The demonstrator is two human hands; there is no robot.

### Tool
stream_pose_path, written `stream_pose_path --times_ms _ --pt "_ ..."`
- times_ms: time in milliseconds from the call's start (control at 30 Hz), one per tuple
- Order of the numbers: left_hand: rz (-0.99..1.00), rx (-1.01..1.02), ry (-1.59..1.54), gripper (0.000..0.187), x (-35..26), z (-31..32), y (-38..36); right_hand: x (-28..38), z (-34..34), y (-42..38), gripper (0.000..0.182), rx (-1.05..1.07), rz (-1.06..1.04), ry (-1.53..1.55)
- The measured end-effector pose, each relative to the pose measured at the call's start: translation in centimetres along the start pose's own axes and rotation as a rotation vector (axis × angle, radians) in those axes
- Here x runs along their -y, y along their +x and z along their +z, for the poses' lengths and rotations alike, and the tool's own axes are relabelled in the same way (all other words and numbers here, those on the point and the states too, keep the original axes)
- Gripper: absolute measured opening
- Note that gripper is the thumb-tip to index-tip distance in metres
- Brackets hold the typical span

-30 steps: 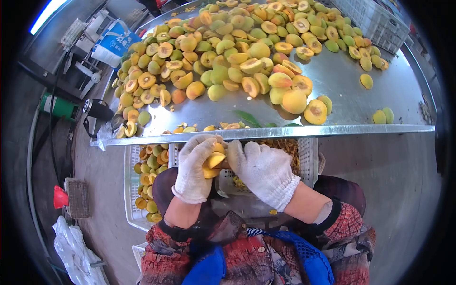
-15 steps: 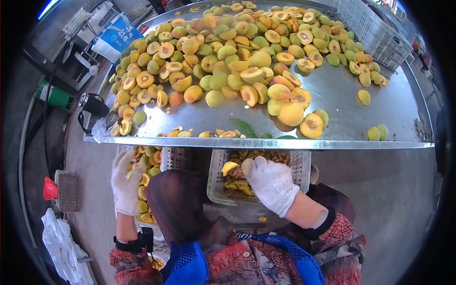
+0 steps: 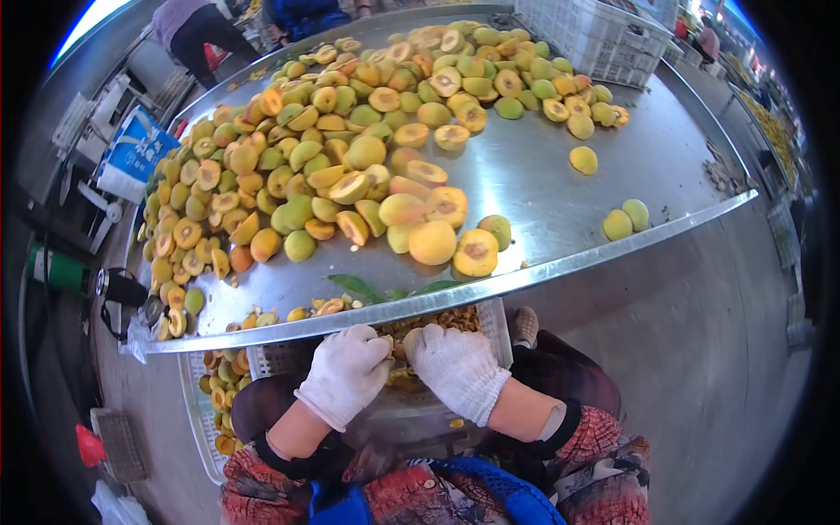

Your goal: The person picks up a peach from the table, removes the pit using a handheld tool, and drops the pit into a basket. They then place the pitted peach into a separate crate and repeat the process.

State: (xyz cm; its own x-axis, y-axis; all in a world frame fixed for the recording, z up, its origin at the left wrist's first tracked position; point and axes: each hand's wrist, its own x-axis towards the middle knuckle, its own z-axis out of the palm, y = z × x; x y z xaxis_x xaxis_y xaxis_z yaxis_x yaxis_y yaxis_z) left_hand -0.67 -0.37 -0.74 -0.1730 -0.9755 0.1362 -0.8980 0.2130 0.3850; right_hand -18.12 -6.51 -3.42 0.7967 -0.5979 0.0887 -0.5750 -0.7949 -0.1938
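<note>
Meeting again below the table (image 3: 560, 219) rim at lower centre, left hand (image 3: 346, 372) back from the side crate (image 3: 197, 411), right hand (image 3: 455, 367) alongside, grips unclear, fruit hidden.

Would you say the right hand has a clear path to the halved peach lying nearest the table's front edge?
Probably yes. The right hand sits just below the table rim, and the halved peach lies cut side up close to that edge, with nothing standing between them.

fingers (image 3: 383, 348) hide fruit, crate (image 3: 494, 328) under table (image 3: 560, 210)
</note>
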Motion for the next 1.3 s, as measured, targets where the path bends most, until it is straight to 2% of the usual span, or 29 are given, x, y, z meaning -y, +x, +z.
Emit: stream_pose_path --times_ms 233,333,367,467,500,600,633,667,733,833,933,967,1067,1133,1167,1267,1300 --pt "0.078 0.220 0.203 0.011 -2.2 1.6 3.7 -2.7 0.1 -1.4 0.009 -0.015 0.079 -0.032" --pt "0.099 0.110 0.096 0.012 -1.5 2.5 4.9 -3.2 0.0 -1.9 0.010 -0.031 0.127 -0.055" --pt "0.078 -0.067 -0.022 0.011 -1.7 3.0 5.2 -3.2 0.0 -2.2 0.010 -0.035 0.146 -0.052" --pt "0.159 0.158 0.174 0.012 -1.6 3.5 5.2 -3.5 -0.4 -2.7 0.010 -0.002 0.116 0.034" --pt "0.132 0.280 0.273 0.019 -2.2 3.2 5.2 -3.6 -0.5 -3.0 0.010 0.019 0.124 0.024" --pt "-0.082 -0.104 -0.367 0.026 -1.4 2.9 5.4 -4.3 -0.6 -3.0 0.009 -0.106 0.152 0.007" --pt "-0.134 -0.148 -0.360 0.027 -0.9 2.2 5.9 -4.4 -0.8 -3.1 0.009 -0.107 0.163 0.022" --pt "-0.095 -0.201 -0.295 0.026 -0.8 1.6 6.8 -4.3 -1.0 -3.1 0.009 -0.110 0.172 0.035" --pt "0.105 -0.178 0.031 0.037 -1.2 0.5 9.7 -3.9 -1.1 -3.1 0.009 -0.067 0.177 0.062" --pt "0.222 0.024 0.366 0.048 -1.5 0.8 14.5 -3.5 0.4 -3.1 0.009 0.009 0.143 0.076" --pt "0.214 0.321 0.581 0.053 -0.1 3.0 16.9 -3.6 -0.1 -3.3 0.010 -0.017 0.163 0.141" --pt "0.259 0.276 0.629 0.048 0.8 4.2 17.2 -3.6 0.1 -3.4 0.010 -0.011 0.156 0.155" --pt "0.168 0.402 0.576 0.054 0.4 3.9 17.8 -3.6 0.3 -3.3 0.014 0.014 0.154 0.202" --pt "0.071 0.116 0.270 0.059 0.3 2.5 16.0 -3.4 -1.4 -3.0 0.017 0.036 0.194 0.251" --pt "0.024 -0.022 0.119 0.061 0.0 1.7 14.8 -3.5 -1.7 -2.9 0.021 0.011 0.201 0.369" --pt "-0.362 -0.123 -1.059 0.069 -0.8 -1.0 10.9 -3.6 -1.9 -2.8 0.029 -0.044 0.193 0.692" --pt "-0.325 -0.209 -1.142 0.070 0.7 -0.5 9.5 -3.5 -2.0 -2.6 0.030 -0.056 0.189 0.772"
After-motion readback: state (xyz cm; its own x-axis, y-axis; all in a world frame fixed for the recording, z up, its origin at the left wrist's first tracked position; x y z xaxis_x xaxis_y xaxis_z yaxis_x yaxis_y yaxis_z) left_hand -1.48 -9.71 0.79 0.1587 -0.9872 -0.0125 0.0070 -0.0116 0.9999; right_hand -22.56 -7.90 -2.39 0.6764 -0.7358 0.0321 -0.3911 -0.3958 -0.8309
